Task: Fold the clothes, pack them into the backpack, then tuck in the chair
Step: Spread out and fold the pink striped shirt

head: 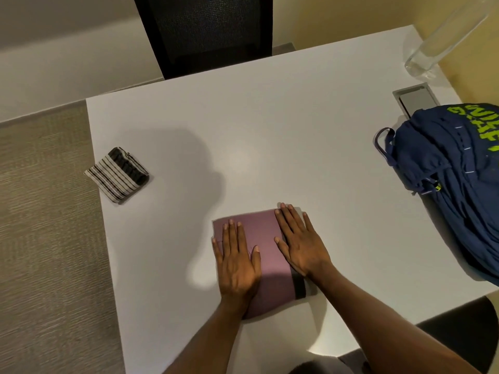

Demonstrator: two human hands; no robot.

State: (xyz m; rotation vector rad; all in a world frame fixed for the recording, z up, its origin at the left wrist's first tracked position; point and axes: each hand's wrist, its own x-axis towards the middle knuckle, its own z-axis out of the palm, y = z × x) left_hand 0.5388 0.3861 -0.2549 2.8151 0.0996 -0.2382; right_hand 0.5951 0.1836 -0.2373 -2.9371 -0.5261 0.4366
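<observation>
A folded mauve garment [266,244] with a dark band at its near right edge lies on the white table [283,136], close to the front. My left hand [236,261] presses flat on its left half, fingers straight. My right hand [301,242] lies flat on its right half, fingertips at the far edge. A folded striped black-and-white garment [118,175] sits near the table's left edge. The navy backpack [456,179] with green lettering lies at the right edge. A black mesh chair [205,31] stands at the far side of the table.
A clear plastic bottle [442,39] stands at the far right corner. A grey cable hatch [414,99] is set into the table just behind the backpack. Beige carpet [46,225] lies left of the table. A dark seat [464,330] shows at the near right.
</observation>
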